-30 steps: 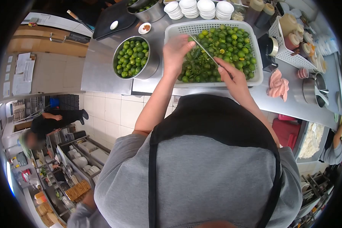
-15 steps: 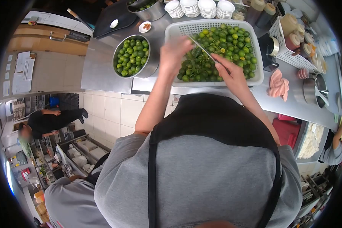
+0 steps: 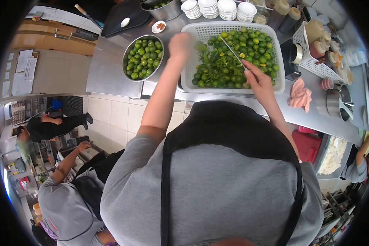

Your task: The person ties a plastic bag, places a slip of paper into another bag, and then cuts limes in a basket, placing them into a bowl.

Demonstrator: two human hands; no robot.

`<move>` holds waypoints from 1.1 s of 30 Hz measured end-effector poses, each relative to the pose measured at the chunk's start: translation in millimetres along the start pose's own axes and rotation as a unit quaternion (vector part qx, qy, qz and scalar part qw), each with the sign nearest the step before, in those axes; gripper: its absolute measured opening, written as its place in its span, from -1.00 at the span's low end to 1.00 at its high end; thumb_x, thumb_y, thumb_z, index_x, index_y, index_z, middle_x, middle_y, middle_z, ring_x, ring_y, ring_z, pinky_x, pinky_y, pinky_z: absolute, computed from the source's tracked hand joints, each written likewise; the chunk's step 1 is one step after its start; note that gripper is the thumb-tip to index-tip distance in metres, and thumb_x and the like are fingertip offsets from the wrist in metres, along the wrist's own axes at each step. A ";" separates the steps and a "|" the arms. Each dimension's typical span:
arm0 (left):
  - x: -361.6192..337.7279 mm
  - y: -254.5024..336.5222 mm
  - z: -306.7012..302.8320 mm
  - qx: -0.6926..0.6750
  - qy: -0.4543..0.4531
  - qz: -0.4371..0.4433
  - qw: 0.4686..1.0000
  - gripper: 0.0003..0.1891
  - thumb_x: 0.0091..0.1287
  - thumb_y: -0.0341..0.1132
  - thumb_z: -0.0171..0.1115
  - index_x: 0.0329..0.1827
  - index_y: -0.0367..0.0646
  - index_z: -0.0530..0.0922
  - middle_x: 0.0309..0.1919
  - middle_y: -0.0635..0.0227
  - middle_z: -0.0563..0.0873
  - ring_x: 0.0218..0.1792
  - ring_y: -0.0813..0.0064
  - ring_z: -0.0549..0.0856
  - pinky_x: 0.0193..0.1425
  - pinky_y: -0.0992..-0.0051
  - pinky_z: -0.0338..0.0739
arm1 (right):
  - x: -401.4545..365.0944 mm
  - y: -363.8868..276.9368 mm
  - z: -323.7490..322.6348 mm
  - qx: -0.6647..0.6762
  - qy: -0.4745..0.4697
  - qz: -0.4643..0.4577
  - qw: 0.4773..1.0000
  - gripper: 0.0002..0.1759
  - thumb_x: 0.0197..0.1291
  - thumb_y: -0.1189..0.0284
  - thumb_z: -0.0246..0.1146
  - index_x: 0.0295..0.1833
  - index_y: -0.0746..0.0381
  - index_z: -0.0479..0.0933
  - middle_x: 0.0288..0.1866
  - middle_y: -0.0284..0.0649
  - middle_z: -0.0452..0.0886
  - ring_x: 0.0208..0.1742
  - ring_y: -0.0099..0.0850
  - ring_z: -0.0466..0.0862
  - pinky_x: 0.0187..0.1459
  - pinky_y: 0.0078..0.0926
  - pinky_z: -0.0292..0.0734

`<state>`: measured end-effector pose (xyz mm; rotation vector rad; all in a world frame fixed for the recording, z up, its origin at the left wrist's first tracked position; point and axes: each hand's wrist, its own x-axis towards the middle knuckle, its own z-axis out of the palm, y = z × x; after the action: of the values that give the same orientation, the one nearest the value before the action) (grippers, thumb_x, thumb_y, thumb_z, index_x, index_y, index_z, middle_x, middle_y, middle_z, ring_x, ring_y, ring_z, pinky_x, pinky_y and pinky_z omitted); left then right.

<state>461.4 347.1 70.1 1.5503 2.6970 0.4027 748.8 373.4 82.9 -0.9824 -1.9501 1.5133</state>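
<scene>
while our right hand (image 3: 259,82) is closed around the near end of a thin metal blade (image 3: 233,50), its tip reaches out over the small green citrus fruits (image 3: 254,45) and leaves in the white perforated plastic basket (image 3: 187,69). our left hand (image 3: 181,43) is a blur above the basket's left wall, so we cannot tell how far it is open. a round steel bowl (image 3: 124,61) of the same fruits stands just left of the basket. bare steel counter (image 3: 106,69) lies left of the bowl; the basket sits close to the counter's front edge, with a crumpled pink cloth (image 3: 300,93) near on the right.
</scene>
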 end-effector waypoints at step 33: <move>-67.6 40.3 -30.4 -0.767 -0.114 -0.066 0.628 -0.65 0.25 -0.52 0.15 0.12 -0.30 0.44 -0.05 0.22 0.60 -0.07 0.41 0.63 0.14 0.40 0.53 | -6.7 -12.0 13.9 0.056 -0.031 -0.055 0.996 -0.64 0.29 0.41 0.08 0.18 0.26 0.42 -0.01 -0.22 0.60 -0.17 -0.55 0.54 -0.08 -0.64 0.41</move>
<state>526.2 302.3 100.1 0.6484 1.1531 1.6627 739.8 358.0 91.0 -0.7753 -1.9053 1.5892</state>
